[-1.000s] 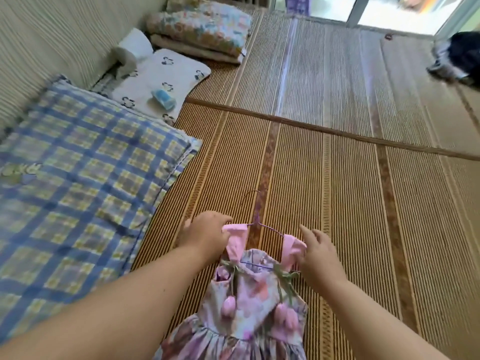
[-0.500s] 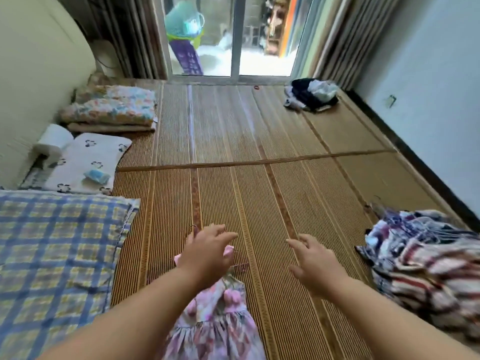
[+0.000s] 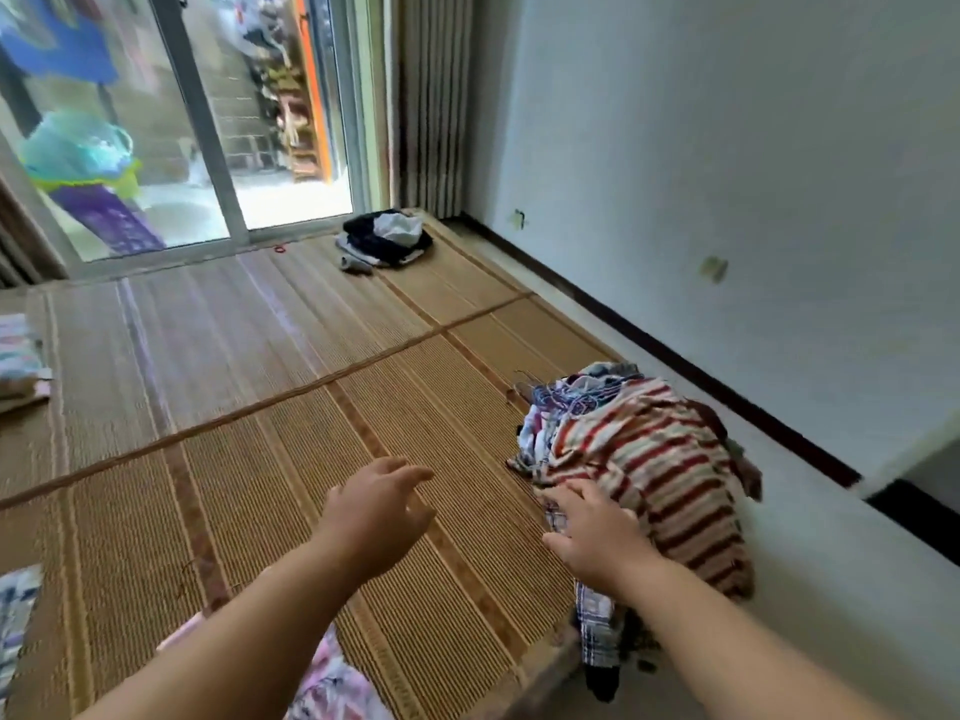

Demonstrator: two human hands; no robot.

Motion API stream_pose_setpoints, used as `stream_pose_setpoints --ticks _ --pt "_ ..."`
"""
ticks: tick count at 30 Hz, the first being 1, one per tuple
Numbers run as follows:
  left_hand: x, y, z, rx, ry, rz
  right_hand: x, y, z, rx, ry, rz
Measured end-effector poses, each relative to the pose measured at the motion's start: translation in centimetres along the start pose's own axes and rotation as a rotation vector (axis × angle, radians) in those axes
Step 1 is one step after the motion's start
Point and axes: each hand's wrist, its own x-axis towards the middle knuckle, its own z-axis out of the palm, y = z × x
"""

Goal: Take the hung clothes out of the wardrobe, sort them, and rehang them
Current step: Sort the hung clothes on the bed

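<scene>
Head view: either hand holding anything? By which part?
Nothing held. Left hand open above the mat; right hand open at the edge of the clothes pile.

A woven straw mat [image 3: 260, 407] is lying flat; a striped curtain [image 3: 436, 96] is hanging between the glass door [image 3: 208, 122] and the white wall [image 3: 727, 148].
</scene>
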Motion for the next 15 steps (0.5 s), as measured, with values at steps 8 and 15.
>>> stream_pose_setpoints --ticks 8,15 --pt "4.6 12.3 5.8 0.091 -0.089 0.062 -0.1 13.8 -4.4 0.171 0.026 0.068" --pt "8.7 23.5 13.5 0.023 -0.12 -0.006 2.3 28.9 -9.4 0.234 -0.032 0.061"
